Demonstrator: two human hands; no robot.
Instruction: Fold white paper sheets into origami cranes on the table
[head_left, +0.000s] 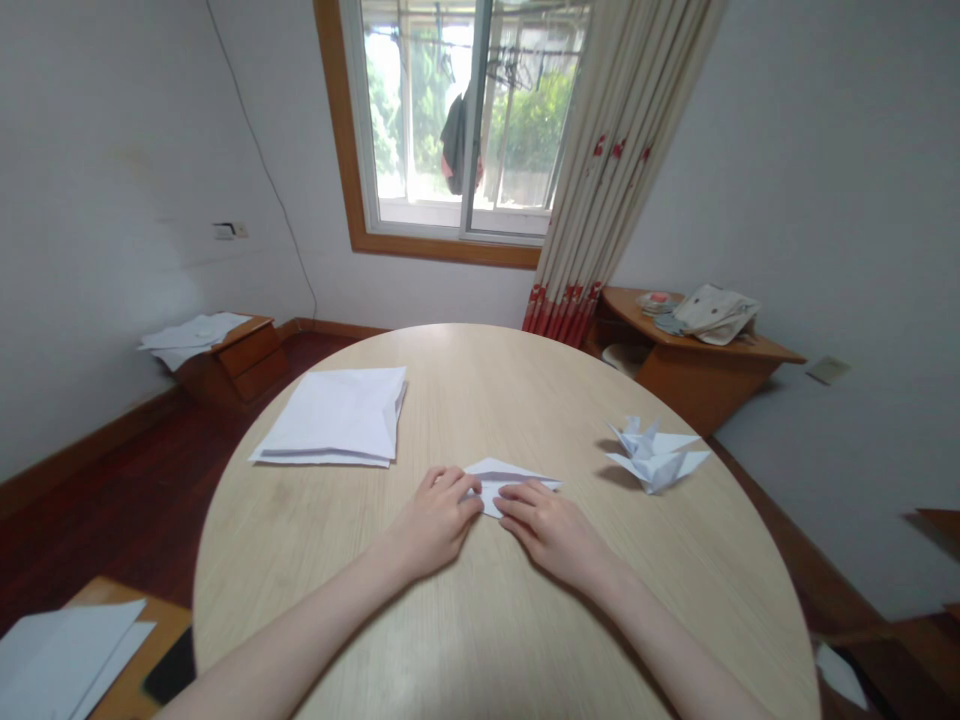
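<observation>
A partly folded sheet of white paper (491, 480) lies on the round table in front of me, its raised flap running across the middle. My left hand (448, 508) presses on its left end, fingers curled together over the edge. Over the near right part rests my right hand (546, 522), also with bent fingers close together on the paper. Both hands cover portions of the sheet, and the fingertips are partly hidden. To the right stand folded paper cranes (651, 458) close together, wings spread.
A stack of white paper (334, 415) sits at the table's left. The round wooden table (450, 640) has a curved edge. Behind it are a drawer cabinet (251, 360) and a corner desk (697, 365) with a cloth bag. More paper (67, 655) lies on a low surface at lower left.
</observation>
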